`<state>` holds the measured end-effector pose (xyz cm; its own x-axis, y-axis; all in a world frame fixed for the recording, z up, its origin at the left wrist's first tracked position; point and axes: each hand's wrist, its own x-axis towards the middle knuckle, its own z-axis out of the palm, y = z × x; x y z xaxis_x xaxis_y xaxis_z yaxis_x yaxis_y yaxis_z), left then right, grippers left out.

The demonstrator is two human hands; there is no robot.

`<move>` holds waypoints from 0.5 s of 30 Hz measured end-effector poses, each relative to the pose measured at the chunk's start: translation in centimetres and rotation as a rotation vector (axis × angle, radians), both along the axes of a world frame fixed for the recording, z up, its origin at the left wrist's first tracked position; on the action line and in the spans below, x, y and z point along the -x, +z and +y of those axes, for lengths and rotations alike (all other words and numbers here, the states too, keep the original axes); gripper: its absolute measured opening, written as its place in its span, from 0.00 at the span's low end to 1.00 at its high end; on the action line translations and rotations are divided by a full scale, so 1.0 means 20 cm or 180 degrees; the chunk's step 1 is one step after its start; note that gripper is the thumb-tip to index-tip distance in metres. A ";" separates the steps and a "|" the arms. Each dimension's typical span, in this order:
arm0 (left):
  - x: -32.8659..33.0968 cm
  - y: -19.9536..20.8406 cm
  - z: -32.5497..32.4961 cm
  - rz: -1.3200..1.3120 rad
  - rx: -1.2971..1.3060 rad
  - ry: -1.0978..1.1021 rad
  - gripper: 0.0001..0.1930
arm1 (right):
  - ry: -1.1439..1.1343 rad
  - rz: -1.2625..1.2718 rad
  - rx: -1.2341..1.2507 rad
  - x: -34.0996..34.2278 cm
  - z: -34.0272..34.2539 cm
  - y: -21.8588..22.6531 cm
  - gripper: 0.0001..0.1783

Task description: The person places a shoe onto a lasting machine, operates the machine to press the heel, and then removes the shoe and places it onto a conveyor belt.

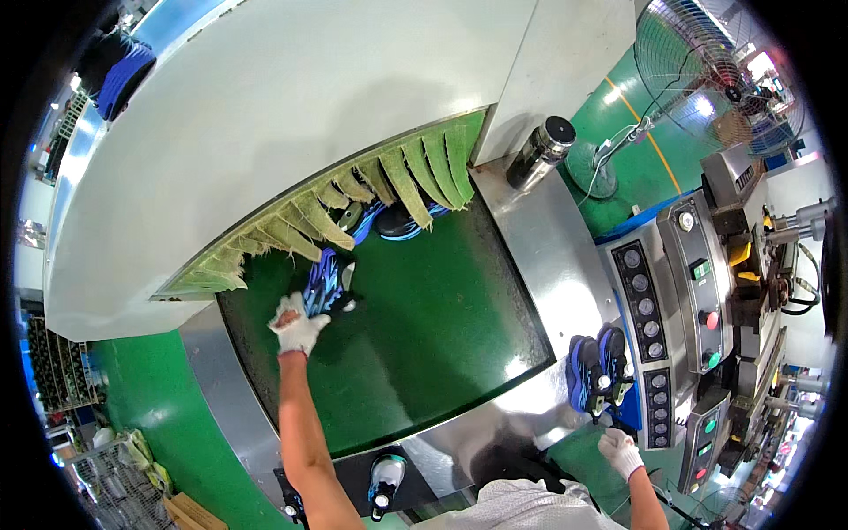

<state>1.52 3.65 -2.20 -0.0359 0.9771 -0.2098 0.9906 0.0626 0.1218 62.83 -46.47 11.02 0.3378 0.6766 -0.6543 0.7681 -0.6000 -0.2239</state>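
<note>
Evidently the left hand, gloved in white, is spread with its thumb out wide, beside a blue shoe on the left of the green belt; whether they touch is unclear. The shoe lies at the near edge of the frayed strips, which probably hang loose so that things can pass beneath; more footwear lies partly under them. The right hand is near the blue-and-black pair on the worktop, perhaps set at the right for easy reach; I cannot tell its grip.
</note>
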 end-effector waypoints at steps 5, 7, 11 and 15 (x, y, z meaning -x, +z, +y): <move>-0.30 0.03 -0.57 -0.1502 0.0026 0.1193 0.38 | -0.0085 -0.0020 0.0029 0.19 0.30 -0.02 0.28; -0.43 0.10 -0.74 -0.1505 0.0169 0.1291 0.41 | 0.0148 -0.0333 -0.0182 0.27 0.39 0.08 0.28; -0.68 0.31 -1.01 -0.1781 0.0877 0.1293 0.43 | 0.0017 0.0093 -0.0952 0.27 0.37 0.17 0.37; -1.08 0.71 -1.17 -0.2175 0.1722 -0.0002 0.36 | 0.0742 0.0659 -0.2230 0.34 0.54 0.51 0.40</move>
<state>23.12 -19.74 11.93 0.2676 0.7370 -0.6207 0.7115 0.2832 0.6431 55.93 -35.70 21.15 0.0528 0.9953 -0.0808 0.7583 -0.0926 -0.6452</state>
